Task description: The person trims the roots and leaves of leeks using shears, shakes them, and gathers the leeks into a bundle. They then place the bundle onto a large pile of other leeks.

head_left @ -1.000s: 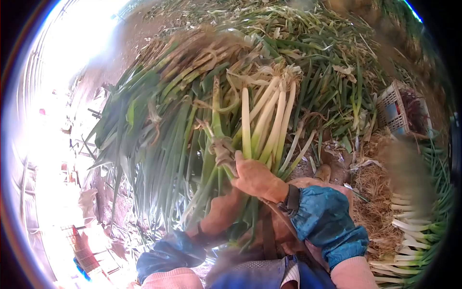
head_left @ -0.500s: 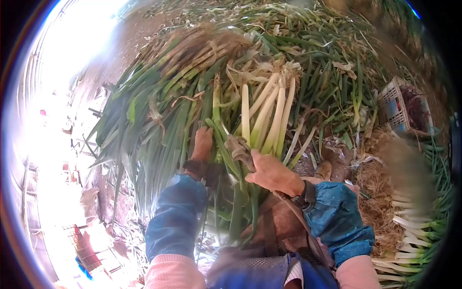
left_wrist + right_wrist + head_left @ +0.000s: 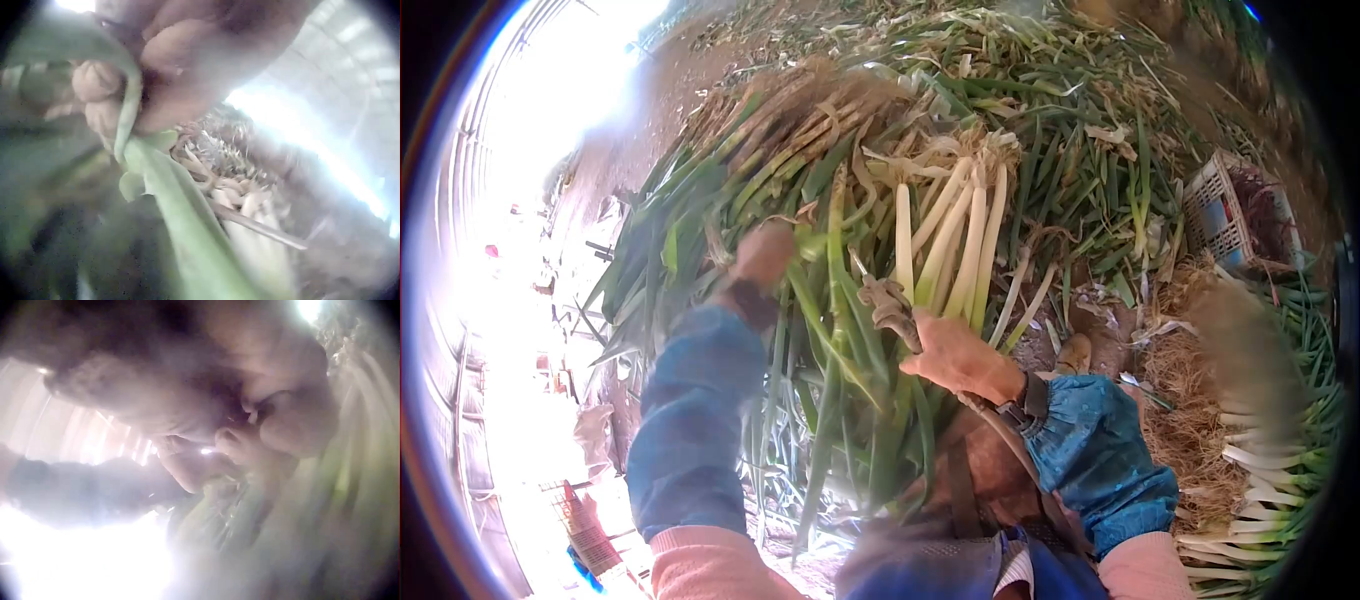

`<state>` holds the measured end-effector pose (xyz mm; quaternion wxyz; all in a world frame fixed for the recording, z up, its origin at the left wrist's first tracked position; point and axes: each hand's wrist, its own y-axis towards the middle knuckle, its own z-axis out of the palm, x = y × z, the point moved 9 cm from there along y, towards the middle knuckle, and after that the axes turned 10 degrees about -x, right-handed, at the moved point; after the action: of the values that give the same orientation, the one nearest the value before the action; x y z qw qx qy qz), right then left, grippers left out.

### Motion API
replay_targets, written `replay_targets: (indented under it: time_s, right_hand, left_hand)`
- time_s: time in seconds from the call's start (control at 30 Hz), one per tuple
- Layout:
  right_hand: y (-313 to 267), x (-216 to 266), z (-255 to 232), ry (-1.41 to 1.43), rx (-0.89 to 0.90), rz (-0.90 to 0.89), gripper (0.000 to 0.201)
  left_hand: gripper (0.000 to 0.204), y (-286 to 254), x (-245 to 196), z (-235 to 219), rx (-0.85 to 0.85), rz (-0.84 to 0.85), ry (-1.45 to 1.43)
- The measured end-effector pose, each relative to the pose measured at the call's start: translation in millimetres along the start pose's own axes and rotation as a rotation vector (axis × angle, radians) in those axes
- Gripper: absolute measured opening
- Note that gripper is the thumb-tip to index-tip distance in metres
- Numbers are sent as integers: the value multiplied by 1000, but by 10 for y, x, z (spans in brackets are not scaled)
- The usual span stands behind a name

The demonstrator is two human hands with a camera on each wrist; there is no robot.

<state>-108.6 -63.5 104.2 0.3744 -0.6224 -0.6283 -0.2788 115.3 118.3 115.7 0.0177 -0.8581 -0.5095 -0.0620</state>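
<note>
In the head view my left hand (image 3: 765, 255), blurred, is at the left over the heap of long green onions (image 3: 700, 240). Its fingers curl round a green onion leaf (image 3: 181, 219), which loops past the fingertips in the left wrist view. My right hand (image 3: 965, 355) grips a cloth-wrapped air gun (image 3: 890, 305) with a thin metal nozzle (image 3: 265, 231) pointing up and left. From its lower end a hose (image 3: 1000, 425) runs toward my lap. Just beyond that hand lie several white-stemmed green onions (image 3: 950, 240), roots pointing away. Leafy stalks (image 3: 865, 370) hang over my lap.
A plastic crate (image 3: 1215, 215) stands at the right. Below it, a row of green onions (image 3: 1260, 490) lies with white stems beside matted roots (image 3: 1190, 370). Loose leaves (image 3: 1040, 90) cover the ground at the back. Bright glare fills the left side.
My left hand has come up from beside the right hand and swung out to the left, drawing a leaf along. The right hand shifted slightly right and down, still gripping the air gun.
</note>
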Motion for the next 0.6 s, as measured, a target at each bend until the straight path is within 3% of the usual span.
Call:
replay_targets:
  time_s: [0.07,0.13,0.23,0.3,0.33,0.4,0.47,0.57,0.6]
  right_hand:
    - [-11,-55,76,25,38,15,45]
    - [5,-166,81,1,-36,1,44]
    - [23,-220,-9,14,-89,23,45]
    - [14,-204,-78,31,-97,57,45]
    - [8,-185,-92,35,-94,77,45]
    - [12,-129,-81,19,-82,80,45]
    - [-25,-65,-7,-15,-63,55,45]
    - [-91,-29,41,-21,-56,12,44]
    - [-103,-11,38,-24,-51,5,44]
  left_hand:
    - [11,345,13,-498,-21,29,293]
    - [14,506,-111,-1013,-509,98,618]
    - [19,388,-264,-1152,-811,34,386]
    - [23,358,20,-311,-409,-235,-145]
    - [23,290,19,300,-280,-149,-79]
    - [25,50,-77,591,-244,-152,-37]
    - [28,-252,-393,163,-420,-324,-81]
    - [35,-304,-149,351,-467,-345,-208]
    - [37,-311,-132,359,-410,-372,-297]
